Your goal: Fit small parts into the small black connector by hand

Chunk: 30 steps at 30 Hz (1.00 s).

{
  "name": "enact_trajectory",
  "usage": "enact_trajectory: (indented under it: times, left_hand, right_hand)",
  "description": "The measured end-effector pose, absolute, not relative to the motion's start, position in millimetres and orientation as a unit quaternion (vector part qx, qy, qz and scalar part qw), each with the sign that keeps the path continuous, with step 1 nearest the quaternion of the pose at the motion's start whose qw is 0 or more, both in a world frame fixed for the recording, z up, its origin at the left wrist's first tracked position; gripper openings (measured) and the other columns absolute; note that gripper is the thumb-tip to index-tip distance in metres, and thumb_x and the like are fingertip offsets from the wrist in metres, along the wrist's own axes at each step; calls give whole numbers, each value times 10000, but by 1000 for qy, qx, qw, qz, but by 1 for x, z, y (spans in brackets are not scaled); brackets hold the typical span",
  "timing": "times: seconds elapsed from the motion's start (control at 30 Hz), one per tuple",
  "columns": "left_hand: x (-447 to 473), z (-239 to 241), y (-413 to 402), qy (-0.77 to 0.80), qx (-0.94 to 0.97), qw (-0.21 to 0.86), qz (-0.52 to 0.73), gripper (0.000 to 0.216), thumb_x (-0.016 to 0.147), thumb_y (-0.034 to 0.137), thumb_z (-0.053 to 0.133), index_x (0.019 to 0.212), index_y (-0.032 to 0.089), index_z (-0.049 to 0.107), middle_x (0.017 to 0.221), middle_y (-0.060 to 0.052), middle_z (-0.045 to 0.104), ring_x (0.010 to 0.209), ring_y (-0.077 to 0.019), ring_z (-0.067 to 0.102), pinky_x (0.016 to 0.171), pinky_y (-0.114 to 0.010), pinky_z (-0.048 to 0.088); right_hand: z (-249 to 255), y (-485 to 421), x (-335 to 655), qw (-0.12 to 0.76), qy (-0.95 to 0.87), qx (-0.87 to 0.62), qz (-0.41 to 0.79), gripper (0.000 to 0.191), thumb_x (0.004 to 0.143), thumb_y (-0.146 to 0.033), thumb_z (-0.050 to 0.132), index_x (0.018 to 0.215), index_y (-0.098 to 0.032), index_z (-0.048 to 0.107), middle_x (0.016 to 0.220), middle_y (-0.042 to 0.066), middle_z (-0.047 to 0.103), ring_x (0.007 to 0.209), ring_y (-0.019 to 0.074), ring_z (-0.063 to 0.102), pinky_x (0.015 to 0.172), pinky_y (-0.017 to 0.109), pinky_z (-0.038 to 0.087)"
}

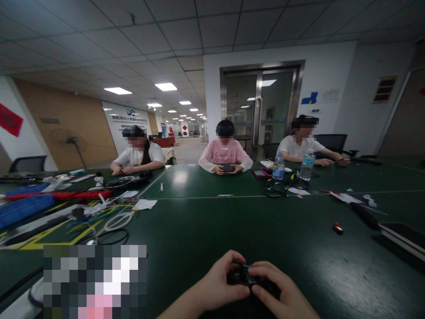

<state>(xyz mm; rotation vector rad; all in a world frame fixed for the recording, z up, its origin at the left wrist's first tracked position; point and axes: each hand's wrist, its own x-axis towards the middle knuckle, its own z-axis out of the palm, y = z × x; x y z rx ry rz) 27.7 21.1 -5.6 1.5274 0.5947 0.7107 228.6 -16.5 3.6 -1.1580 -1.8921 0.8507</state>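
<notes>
Both of my hands are closed around a small black device [236,275] with a glossy, rounded body, low at the front of the green table [186,230]. My left hand [223,283] grips its left end, thumb along the near side and fingers over the top. On the other end, my right hand [277,285] has its fingers bent over the top and its thumb against the near edge. The fingers cover much of the device, so I cannot make out its exact kind. A small red and black piece [338,228] lies farther off to the right.
Cables [119,221], a blue bin [26,212] and loose parts crowd the left side. Two water bottles [278,167] stand beyond, near black cords [274,188]. A small wrench [161,187] lies farther back. A dark flat slab [403,235] sits at right. Three people [226,153] sit opposite.
</notes>
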Motion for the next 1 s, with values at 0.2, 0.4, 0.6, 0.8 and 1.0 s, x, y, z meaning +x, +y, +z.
enact_trajectory:
  times: [0.2, 0.4, 0.6, 0.8, 1.0]
  left_hand:
    - [29, -2, 20, 279, 650, 635, 311, 480, 682, 167, 725, 1075, 183, 451, 897, -6, 560, 808, -150, 557, 681, -259, 392]
    - [31, 2, 18, 278, 638, 642, 320, 433, 663, 225, 750, 987, 168, 468, 818, 16, 544, 708, -117, 520, 631, -237, 363]
    - [31, 1, 18, 278, 648, 636, 315, 448, 662, 262, 761, 993, 171, 474, 836, 8, 538, 749, -133, 529, 643, -242, 367]
    - [29, -1, 20, 282, 656, 629, 307, 413, 686, 203, 725, 1004, 161, 466, 842, 5, 528, 735, -125, 511, 638, -242, 370]
    - [28, -3, 21, 282, 660, 628, 301, 405, 692, 177, 710, 1013, 175, 462, 849, 9, 538, 743, -122, 525, 641, -238, 377]
  right_hand:
    - [7, -17, 228, 372, -736, -458, 331, 205, 826, -347, 584, 994, -268, 672, 1080, 65, 648, 1026, 235, 602, 914, 362, 479]
    - [3, -16, 229, 375, -737, -461, 323, 235, 821, -359, 592, 1025, -267, 662, 1103, 73, 641, 1044, 232, 593, 925, 365, 474]
    - [4, -17, 228, 368, -732, -472, 326, 227, 808, -362, 596, 993, -262, 681, 1105, 76, 644, 1050, 241, 594, 937, 383, 467]
    - [6, -17, 229, 368, -734, -466, 331, 210, 815, -351, 597, 989, -266, 680, 1098, 68, 639, 1048, 240, 595, 929, 372, 465]
    - [5, -18, 228, 372, -732, -461, 336, 196, 816, -319, 599, 990, -266, 672, 1091, 62, 638, 1035, 234, 600, 921, 365, 467]
